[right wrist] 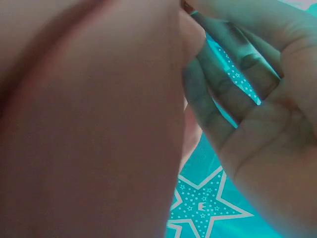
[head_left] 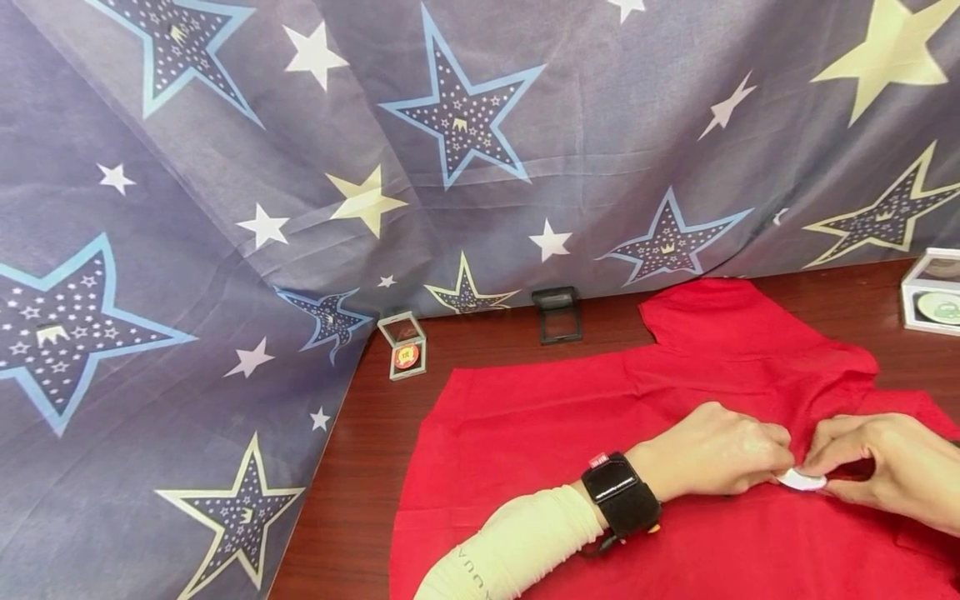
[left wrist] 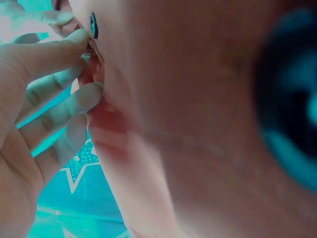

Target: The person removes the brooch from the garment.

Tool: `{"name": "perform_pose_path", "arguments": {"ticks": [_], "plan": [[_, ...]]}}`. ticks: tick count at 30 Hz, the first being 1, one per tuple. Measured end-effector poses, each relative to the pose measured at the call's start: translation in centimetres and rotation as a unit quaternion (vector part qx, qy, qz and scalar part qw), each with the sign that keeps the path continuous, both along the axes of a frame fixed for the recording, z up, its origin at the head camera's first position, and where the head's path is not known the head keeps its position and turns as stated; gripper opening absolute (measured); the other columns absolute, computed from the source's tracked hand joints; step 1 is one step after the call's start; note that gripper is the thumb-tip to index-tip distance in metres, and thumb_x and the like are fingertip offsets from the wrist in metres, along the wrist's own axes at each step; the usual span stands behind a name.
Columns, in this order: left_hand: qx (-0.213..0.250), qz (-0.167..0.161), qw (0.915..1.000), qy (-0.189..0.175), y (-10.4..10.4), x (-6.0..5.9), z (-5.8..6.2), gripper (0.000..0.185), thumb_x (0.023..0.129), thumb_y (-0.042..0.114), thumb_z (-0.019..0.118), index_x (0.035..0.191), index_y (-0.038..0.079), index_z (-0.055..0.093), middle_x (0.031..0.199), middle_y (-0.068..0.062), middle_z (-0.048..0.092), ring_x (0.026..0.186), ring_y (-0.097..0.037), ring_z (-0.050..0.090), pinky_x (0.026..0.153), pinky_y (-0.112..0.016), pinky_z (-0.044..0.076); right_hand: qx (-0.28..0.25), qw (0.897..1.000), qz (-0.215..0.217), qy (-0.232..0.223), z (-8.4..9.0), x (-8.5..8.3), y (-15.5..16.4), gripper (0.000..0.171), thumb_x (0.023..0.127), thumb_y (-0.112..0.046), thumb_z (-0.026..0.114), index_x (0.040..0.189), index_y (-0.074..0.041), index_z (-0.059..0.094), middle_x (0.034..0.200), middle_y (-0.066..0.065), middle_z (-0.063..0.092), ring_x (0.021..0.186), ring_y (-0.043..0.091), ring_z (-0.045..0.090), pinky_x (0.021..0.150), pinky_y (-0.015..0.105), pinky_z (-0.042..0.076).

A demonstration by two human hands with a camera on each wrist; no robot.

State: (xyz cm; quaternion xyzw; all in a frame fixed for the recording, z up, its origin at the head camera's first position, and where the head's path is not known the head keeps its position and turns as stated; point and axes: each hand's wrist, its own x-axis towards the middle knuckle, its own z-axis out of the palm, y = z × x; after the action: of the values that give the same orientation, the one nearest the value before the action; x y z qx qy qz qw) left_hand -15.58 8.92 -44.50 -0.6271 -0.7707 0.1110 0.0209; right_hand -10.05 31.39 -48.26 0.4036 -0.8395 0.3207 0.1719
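A red shirt [head_left: 540, 450] lies spread on the table, a raised fold of its cloth running up to both hands. My left hand [head_left: 716, 450] pinches the shirt's cloth between thumb and forefinger; its other fingers bend loosely beside the cloth in the left wrist view. Between the two hands shows a small white round badge [head_left: 801, 480], partly covered by fingertips. Thumb and forefinger of my right hand [head_left: 885, 462] pinch the badge from the right. A dark button [left wrist: 94, 26] shows on the cloth near the left fingertips. The right fingertips are mostly hidden behind cloth in the right wrist view.
Along the back of the brown table [head_left: 330, 492] stand an open case [head_left: 408, 371] with a red and yellow badge and an open black case [head_left: 558, 321]. A white case [head_left: 911, 304] with a green badge is at the far right. A star-patterned curtain [head_left: 495, 217] hangs behind.
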Motion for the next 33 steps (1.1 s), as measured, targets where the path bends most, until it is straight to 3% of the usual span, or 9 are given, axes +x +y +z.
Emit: {"name": "perform_pose_path", "arguments": {"ticks": [4, 6, 11, 13, 16, 19, 21, 23, 33], "plan": [[0.004, -0.005, 0.9999, 0.01, -0.07, 0.16, -0.06, 0.016, 0.104, 0.034, 0.056, 0.099, 0.04, 0.07, 0.098, 0.022, 0.06, 0.081, 0.005, 0.062, 0.061, -0.018, 0.047, 0.007, 1.0, -0.01, -0.003, 0.08, 0.06, -0.09, 0.066, 0.041, 0.004, 0.089, 0.09, -0.039, 0.078, 0.088, -0.028, 0.065, 0.086, -0.016, 0.053, 0.069, 0.006, 0.042], [0.004, -0.003, 0.9999, 0.011, -0.13, 0.16, -0.07, 0.017, 0.104, 0.033, 0.056, 0.1, 0.04, 0.07, 0.098, 0.022, 0.06, 0.082, 0.005, 0.062, 0.061, -0.018, 0.047, 0.008, 1.0, -0.017, -0.005, 0.06, 0.15, -0.21, 0.064, 0.043, 0.002, 0.091, 0.089, -0.04, 0.077, 0.087, -0.028, 0.064, 0.085, -0.016, 0.053, 0.068, 0.007, 0.042], [-0.003, 0.015, 0.9999, -0.002, -0.19, 0.01, -0.13, 0.015, 0.105, 0.034, 0.056, 0.099, 0.041, 0.069, 0.098, 0.024, 0.06, 0.078, 0.005, 0.06, 0.061, -0.018, 0.046, -0.009, 0.999, -0.028, -0.014, 0.07, 0.32, -0.31, 0.022, 0.072, -0.038, 0.092, 0.089, -0.038, 0.079, 0.086, -0.027, 0.066, 0.082, -0.016, 0.053, 0.066, 0.007, 0.042], [-0.005, 0.021, 0.9997, -0.009, -0.17, -0.04, -0.12, 0.015, 0.105, 0.035, 0.057, 0.098, 0.041, 0.068, 0.097, 0.024, 0.06, 0.078, 0.005, 0.059, 0.061, -0.018, 0.046, -0.01, 0.999, -0.034, -0.018, 0.19, 0.35, -0.29, 0.023, 0.071, -0.037, 0.092, 0.09, -0.037, 0.079, 0.087, -0.027, 0.066, 0.082, -0.017, 0.054, 0.066, 0.007, 0.042], [-0.009, 0.023, 0.9996, -0.011, -0.1, -0.08, -0.05, 0.015, 0.105, 0.035, 0.057, 0.096, 0.04, 0.068, 0.097, 0.024, 0.06, 0.082, 0.005, 0.06, 0.062, -0.019, 0.046, -0.006, 0.999, -0.037, -0.02, 0.42, 0.36, -0.28, 0.05, 0.052, -0.008, 0.094, 0.091, -0.036, 0.08, 0.088, -0.027, 0.067, 0.083, -0.017, 0.054, 0.068, 0.006, 0.042], [-0.012, 0.024, 0.9995, -0.014, -0.07, -0.08, 0.05, 0.014, 0.105, 0.035, 0.057, 0.097, 0.04, 0.068, 0.097, 0.024, 0.06, 0.086, 0.007, 0.061, 0.063, -0.018, 0.046, -0.009, 0.999, -0.035, -0.015, 0.43, 0.32, -0.26, 0.03, 0.066, -0.029, 0.095, 0.091, -0.036, 0.08, 0.088, -0.026, 0.067, 0.084, -0.017, 0.055, 0.069, 0.006, 0.043], [-0.013, 0.025, 0.9995, -0.017, -0.1, -0.08, 0.09, 0.013, 0.105, 0.036, 0.058, 0.098, 0.041, 0.068, 0.098, 0.024, 0.06, 0.087, 0.007, 0.061, 0.063, -0.018, 0.046, -0.012, 0.999, -0.036, -0.008, 0.35, 0.3, -0.28, 0.016, 0.083, -0.05, 0.081, 0.091, -0.036, 0.08, 0.087, -0.026, 0.067, 0.084, -0.017, 0.055, 0.069, 0.006, 0.042], [-0.013, 0.025, 0.9994, -0.018, -0.15, -0.08, 0.12, 0.012, 0.104, 0.037, 0.059, 0.098, 0.041, 0.068, 0.098, 0.025, 0.06, 0.087, 0.007, 0.06, 0.063, -0.018, 0.046, -0.014, 0.999, -0.039, 0.0, 0.24, 0.28, -0.29, 0.033, 0.093, -0.061, 0.059, 0.091, -0.035, 0.079, 0.087, -0.025, 0.067, 0.085, -0.017, 0.055, 0.069, 0.006, 0.042], [-0.001, 0.027, 0.9993, -0.025, -0.37, -0.21, 0.02, 0.008, 0.102, 0.038, 0.063, 0.099, 0.043, 0.069, 0.098, 0.026, 0.059, 0.088, 0.009, 0.06, 0.064, -0.018, 0.046, -0.001, 0.998, -0.06, 0.01, 0.31, 0.29, -0.36, 0.038, 0.093, -0.064, 0.053, 0.092, -0.035, 0.077, 0.088, -0.024, 0.067, 0.085, -0.017, 0.054, 0.07, 0.006, 0.042]]}}
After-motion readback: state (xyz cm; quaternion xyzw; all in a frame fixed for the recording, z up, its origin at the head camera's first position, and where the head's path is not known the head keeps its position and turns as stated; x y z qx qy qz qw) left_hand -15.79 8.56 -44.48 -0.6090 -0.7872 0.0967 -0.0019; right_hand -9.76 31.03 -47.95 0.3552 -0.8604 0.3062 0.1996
